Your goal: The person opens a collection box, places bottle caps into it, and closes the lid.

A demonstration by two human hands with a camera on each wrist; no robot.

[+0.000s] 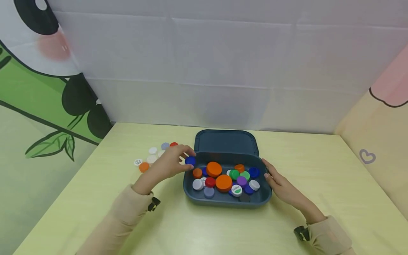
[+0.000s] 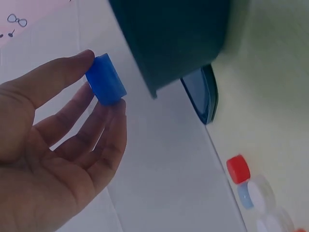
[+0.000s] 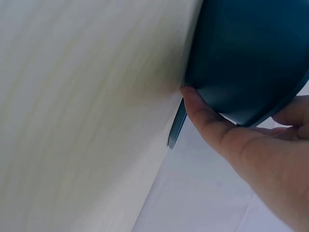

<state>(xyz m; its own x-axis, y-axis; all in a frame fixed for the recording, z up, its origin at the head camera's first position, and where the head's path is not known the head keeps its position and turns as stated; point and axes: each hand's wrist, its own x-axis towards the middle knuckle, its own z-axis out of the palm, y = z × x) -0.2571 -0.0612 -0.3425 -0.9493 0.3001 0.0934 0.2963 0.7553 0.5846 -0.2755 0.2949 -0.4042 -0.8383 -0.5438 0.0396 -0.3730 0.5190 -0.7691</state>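
Observation:
My left hand (image 1: pixel 170 161) pinches a blue bottle cap (image 2: pixel 106 79) between thumb and fingertips, above the left rim of a dark blue-grey plastic box (image 1: pixel 223 202). At the box's right end my right hand (image 1: pixel 282 184) grips the wall, one finger along the outside and the thumb at the rim. Inside the box lie many bottle caps, among them a large orange cap (image 1: pixel 224 183), a red cap (image 1: pixel 210 182), a purple cap (image 1: pixel 241 181) and a green cap (image 1: pixel 234 174). In the right wrist view the outer wall (image 3: pixel 241 58) hides the caps.
Left of the box, partly behind my left hand, loose caps lie on the light wooden table (image 1: pixel 105 198), including an orange cap (image 1: pixel 144 167) and a red cap (image 2: pixel 238 168). The box's lid (image 1: pixel 226 142) lies behind it. A white sheet (image 1: pixel 223 71) hangs beyond the table.

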